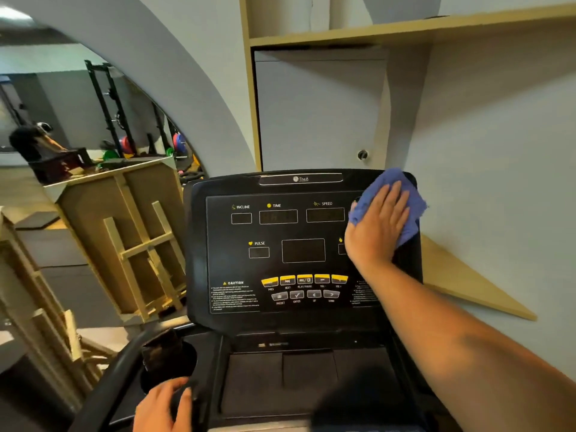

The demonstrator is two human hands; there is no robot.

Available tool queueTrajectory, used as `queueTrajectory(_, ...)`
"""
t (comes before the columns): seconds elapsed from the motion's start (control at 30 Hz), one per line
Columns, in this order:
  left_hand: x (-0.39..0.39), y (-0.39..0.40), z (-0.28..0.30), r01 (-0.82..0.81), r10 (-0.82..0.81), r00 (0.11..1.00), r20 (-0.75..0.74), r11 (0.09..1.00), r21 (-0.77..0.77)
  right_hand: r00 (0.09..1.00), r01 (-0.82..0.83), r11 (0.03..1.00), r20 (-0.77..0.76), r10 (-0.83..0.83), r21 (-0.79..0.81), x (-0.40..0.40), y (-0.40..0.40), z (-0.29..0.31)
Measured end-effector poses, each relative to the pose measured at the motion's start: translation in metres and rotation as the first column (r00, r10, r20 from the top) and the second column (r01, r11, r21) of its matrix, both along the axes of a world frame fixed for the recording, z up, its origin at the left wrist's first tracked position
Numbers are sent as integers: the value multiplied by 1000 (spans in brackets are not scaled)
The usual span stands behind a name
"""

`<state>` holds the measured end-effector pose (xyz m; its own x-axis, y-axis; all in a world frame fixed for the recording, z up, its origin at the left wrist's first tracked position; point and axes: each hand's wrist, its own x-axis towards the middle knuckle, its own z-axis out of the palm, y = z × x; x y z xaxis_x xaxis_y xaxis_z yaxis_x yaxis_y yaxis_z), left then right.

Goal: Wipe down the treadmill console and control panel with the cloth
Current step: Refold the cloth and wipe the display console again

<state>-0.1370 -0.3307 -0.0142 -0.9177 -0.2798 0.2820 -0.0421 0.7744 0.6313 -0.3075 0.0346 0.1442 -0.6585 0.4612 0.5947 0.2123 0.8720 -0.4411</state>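
The right hand [378,222] is pressing the blue cloth [405,194] with flat, straight fingers on the console's [218,260] upper right corner. The control panel [304,288] is lying to its lower left (still unwiped, I judge). The left hand [163,406] is gripping the console's lower left edge.

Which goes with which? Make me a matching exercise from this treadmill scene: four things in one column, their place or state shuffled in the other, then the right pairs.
Things:
1. blue cloth
2. left hand
3. yellow buttons
4. right hand

Places or states:
A. in a row below the display windows
B. flat, fingers straight, pressing on the cloth
C. at the console's upper right corner
D. low at the console's left edge, beside the cup holder

Pairs: 1-C, 2-D, 3-A, 4-B
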Motion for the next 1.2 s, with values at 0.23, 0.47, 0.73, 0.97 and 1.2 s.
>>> queueTrajectory(0.23, 11, -14, -9, 121, -121, 993, 12, 993, -16, 935, -353, 790, 174, 308, 501, 2, -55, -42)
queueTrajectory(0.47, -19, -63, -122, 423, -407, 906, 115, 868, -260, 972, -231, 926, 106, 208, 299, 18, 16, -41)
queueTrajectory(0.73, 2, -30, -65, 178, -184, 983, -11, 962, -207, 911, -406, 763, 154, 383, 502, -2, -106, -40)
queueTrajectory(0.97, -1, -31, -68, 97, -95, 995, 20, 939, -331, 891, -448, 704, 205, 405, 551, 14, -49, -66)
queueTrajectory(1.2, 10, -24, -58, 113, -104, 993, 48, 960, -257, 956, -287, 904, 42, 289, 318, -15, -121, -23)
